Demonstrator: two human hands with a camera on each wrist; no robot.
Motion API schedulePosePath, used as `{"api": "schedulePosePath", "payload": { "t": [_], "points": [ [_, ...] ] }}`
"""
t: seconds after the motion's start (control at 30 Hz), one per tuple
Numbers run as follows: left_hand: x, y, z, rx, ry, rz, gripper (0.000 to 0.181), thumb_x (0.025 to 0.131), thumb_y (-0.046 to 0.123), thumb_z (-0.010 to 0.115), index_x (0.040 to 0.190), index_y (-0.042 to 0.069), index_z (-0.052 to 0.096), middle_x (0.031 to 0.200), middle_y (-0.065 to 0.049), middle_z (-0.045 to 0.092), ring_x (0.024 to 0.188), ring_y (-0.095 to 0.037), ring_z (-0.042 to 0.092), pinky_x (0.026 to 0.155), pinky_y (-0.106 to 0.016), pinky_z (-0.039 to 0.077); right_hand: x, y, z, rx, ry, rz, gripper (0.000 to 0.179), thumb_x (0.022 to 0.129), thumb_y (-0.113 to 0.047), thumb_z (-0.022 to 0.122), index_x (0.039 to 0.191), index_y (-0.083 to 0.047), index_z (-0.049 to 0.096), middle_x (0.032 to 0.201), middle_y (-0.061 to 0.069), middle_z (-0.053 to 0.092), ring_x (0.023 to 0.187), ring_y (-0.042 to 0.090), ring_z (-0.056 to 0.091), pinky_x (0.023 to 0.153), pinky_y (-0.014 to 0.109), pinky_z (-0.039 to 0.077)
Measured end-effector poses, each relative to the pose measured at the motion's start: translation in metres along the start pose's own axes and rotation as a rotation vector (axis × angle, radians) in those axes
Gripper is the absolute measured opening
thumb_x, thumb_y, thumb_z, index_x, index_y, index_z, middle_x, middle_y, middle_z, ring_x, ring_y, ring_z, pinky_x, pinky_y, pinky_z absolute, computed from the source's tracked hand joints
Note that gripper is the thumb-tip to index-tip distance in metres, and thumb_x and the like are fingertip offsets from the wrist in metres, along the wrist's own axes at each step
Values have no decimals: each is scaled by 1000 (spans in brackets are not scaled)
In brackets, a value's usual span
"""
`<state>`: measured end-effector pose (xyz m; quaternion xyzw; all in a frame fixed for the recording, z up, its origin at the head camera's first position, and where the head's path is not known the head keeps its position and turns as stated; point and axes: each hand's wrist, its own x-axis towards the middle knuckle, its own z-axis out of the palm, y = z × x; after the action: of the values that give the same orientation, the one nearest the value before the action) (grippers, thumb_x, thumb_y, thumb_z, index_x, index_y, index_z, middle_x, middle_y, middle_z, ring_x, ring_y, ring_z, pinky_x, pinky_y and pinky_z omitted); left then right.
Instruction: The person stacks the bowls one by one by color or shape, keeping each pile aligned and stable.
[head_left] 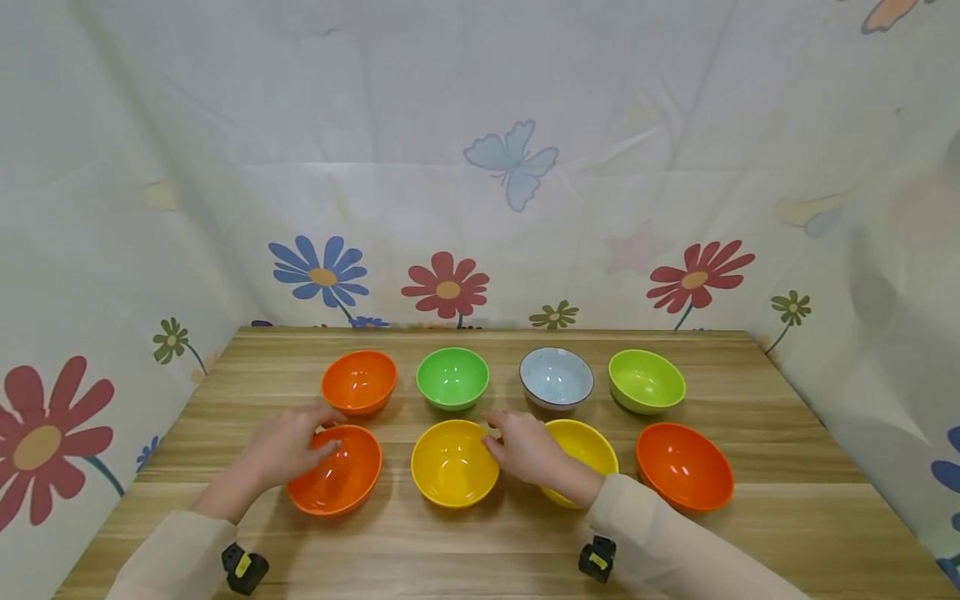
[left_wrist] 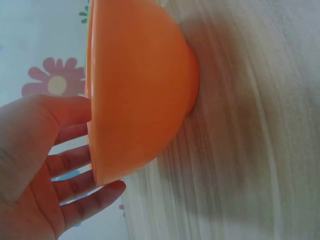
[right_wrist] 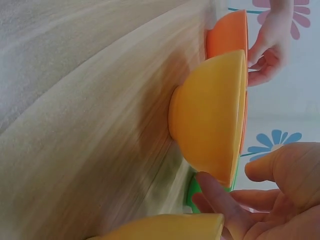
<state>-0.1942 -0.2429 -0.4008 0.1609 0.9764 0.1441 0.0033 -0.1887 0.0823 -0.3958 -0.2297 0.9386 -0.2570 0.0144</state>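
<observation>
My left hand (head_left: 288,446) reaches over the left rim of an orange bowl (head_left: 348,479) in the front row, its thumb above the bowl's inside. In the left wrist view the fingers (left_wrist: 92,200) lie loosely extended along that bowl's rim. At the right rim of a yellow bowl (head_left: 453,467), my right hand (head_left: 525,450) has its thumb and fingers spread apart. One fingertip is right at the yellow bowl's side in the right wrist view. Under my right wrist, partly covered, stands a second yellow bowl (head_left: 592,446).
Behind stand another orange bowl (head_left: 360,383), a green bowl (head_left: 452,379), a grey-blue bowl (head_left: 557,379) and a lime bowl (head_left: 647,381). One more orange bowl (head_left: 684,467) is at the front right. The wooden table (head_left: 420,558) meets a flower-printed cloth (head_left: 420,167) at the back.
</observation>
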Motion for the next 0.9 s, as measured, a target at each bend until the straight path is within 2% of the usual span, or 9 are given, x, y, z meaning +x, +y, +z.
{"api": "schedulePosePath", "payload": {
  "t": [0.23, 0.47, 0.73, 0.9],
  "points": [
    [1, -2, -1, -14, -4, 10, 27, 79, 18, 71, 104, 11, 66, 97, -3, 66, 81, -17, 58, 67, -33, 53, 0, -1, 3, 22, -16, 28, 31, 87, -6, 58, 115, 5, 59, 108, 20, 64, 90, 29, 65, 71, 34, 56],
    [2, -3, -3, -30, -20, -1, 22, 79, 14, 70, 101, 13, 68, 96, -3, 67, 78, -16, 58, 64, -31, 52, 2, -1, 6, 33, -38, 85, 30, 88, -5, 56, 116, 4, 60, 107, 18, 65, 72, 17, 58, 68, 28, 56],
    [4, -5, -3, -33, -20, -9, 20, 78, 8, 69, 98, 13, 69, 92, -3, 67, 75, -15, 56, 64, -29, 52, 1, 1, 9, 33, -8, 59, 28, 86, -2, 56, 113, 2, 62, 103, 15, 66, 74, 16, 57, 71, 30, 56],
    [6, -5, -2, -24, -20, -15, 20, 78, 4, 68, 97, 12, 70, 89, -3, 66, 74, -15, 56, 65, -31, 54, 1, 2, 11, 25, 6, 47, 26, 85, -1, 57, 110, -1, 64, 97, 11, 67, 70, 15, 55, 67, 27, 54]
  ]
}}
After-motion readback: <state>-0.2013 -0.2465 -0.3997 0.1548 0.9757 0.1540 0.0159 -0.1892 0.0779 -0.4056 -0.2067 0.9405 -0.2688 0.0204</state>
